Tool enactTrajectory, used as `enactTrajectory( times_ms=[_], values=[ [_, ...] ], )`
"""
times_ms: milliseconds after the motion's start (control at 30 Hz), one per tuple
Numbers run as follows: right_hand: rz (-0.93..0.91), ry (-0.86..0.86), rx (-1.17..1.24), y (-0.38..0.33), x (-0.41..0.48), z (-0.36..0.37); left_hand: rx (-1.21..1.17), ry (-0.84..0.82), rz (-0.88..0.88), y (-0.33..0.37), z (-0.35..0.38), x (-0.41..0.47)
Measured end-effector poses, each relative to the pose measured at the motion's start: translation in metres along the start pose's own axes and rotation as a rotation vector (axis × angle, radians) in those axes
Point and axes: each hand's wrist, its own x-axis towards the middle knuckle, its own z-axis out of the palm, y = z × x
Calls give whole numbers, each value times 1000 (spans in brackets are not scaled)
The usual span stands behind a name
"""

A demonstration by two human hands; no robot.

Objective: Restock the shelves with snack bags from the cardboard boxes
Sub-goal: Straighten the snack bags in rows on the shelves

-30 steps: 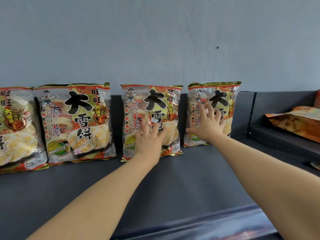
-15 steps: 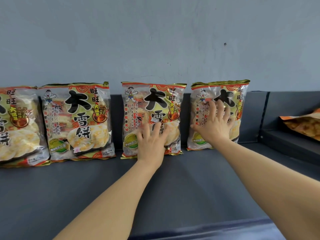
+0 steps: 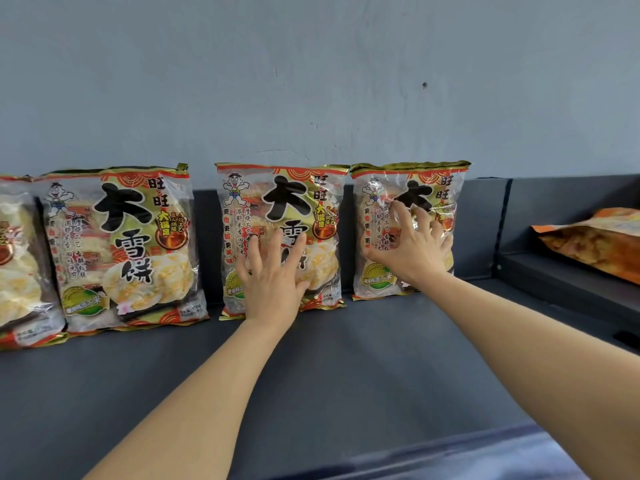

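Several rice-cracker snack bags stand upright in a row against the back of a dark grey shelf (image 3: 346, 368). My left hand (image 3: 273, 275) lies flat with spread fingers on the front of the third bag (image 3: 277, 202). My right hand (image 3: 412, 244) presses on the rightmost bag (image 3: 408, 188), fingers spread and slightly bent. That bag now stands right beside the third one, their edges touching. Two more bags stand at the left: a full one (image 3: 121, 244) and one (image 3: 20, 265) cut off by the frame edge. No cardboard box is in view.
A grey wall (image 3: 311, 81) rises behind the shelf. To the right, past a divider (image 3: 502, 230), a raised shelf section holds an orange snack bag (image 3: 595, 244) lying flat. A gap separates the second and third bags. The shelf's front lip (image 3: 450, 455) runs along the bottom.
The rightmost bag has slid left under my right hand until it meets the third bag. My left hand has stayed flat on the third bag. The view has shifted slightly.
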Motion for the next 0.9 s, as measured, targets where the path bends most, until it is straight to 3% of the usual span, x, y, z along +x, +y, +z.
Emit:
enactTrajectory(
  times_ms=[133, 267, 900],
  values=[
    [68, 10, 44, 6, 8, -8, -121, 160, -162, -10, -5, 8],
    [139, -75, 179, 5, 4, -5, -327, 13, -313, -14, -6, 9],
    [219, -42, 69, -20, -6, 29, -306, 12, -370, -5, -2, 7]
  ],
)
